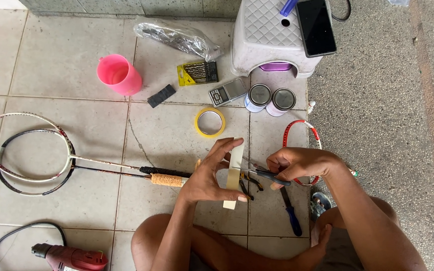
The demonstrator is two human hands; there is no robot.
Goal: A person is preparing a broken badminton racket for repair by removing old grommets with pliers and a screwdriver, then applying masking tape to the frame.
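Note:
My left hand [209, 173] holds a cream strip of tape [235, 173] stretched upright between thumb and fingers. My right hand [297, 165] grips black-handled scissors [272, 176], with the blades pointing left at the strip. Both hands hover over the tiled floor just above my knees. Below the hands lie yellow-and-black pliers [249, 183] and a blue-handled tool [292, 216]. A red-and-white racket frame [301, 125] shows behind my right hand.
Two stringless rackets [31, 155] lie at left, handles toward my hands. A yellow tape roll [210, 122], pink cup [119, 74], drill bit set [197, 73], small scale [227, 92], two tins [270, 99], a stool [269, 35] with a phone [316, 26], and a red drill [71, 257] surround me.

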